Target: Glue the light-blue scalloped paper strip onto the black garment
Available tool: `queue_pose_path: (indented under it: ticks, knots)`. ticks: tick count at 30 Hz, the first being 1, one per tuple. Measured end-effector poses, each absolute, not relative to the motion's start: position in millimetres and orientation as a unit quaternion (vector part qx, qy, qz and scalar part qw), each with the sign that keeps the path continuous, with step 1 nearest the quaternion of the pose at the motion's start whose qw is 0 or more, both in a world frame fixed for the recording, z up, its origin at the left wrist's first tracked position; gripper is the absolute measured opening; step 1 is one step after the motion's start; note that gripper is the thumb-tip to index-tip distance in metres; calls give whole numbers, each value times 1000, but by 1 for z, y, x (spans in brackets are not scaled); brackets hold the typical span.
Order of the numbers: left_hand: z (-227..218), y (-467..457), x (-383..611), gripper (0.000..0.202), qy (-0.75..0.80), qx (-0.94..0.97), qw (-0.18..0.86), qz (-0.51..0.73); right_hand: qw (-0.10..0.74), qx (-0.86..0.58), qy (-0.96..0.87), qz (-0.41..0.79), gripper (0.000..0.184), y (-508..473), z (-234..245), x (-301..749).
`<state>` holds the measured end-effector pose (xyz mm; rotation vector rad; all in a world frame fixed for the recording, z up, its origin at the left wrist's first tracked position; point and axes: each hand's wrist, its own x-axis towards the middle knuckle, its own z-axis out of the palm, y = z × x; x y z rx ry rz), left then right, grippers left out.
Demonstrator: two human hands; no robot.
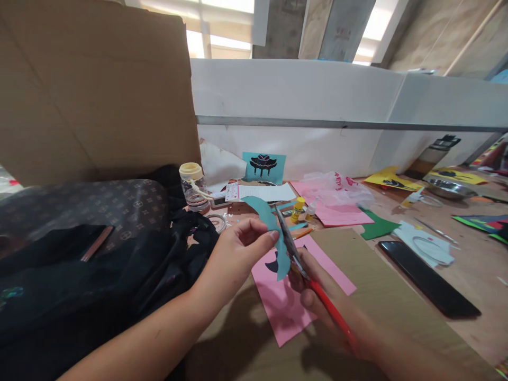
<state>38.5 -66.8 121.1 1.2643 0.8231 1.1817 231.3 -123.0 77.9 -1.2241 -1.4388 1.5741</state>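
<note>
Between the thumb and fingers of my left hand [248,244] is a curved strip of teal paper [282,259] with a wavy edge. My right hand [321,288] grips a pair of scissors [293,248] with red handles; their blades point up and away, along the strip's right edge. Whether the blades touch the paper I cannot tell. Below both hands lies a pink sheet [278,312] with dark cut shapes on it, partly covered by the strip and my right hand. The sheet rests on a brown board [234,338].
A black phone [428,278] lies to the right. Behind the hands stand a yellow glue stick [297,209], a clear jar [193,185] and a teal card [264,168] with a black pavilion shape. A dark bag and cloth [130,254] fill the left side, below a cardboard panel [95,90].
</note>
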Motion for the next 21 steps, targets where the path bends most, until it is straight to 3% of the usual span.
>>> queue_pose_path:
  ticks: [21]
  knots:
    - [121,-69,41,23,349,539,566,517,330,-471,-561,595,46,-126,72,232]
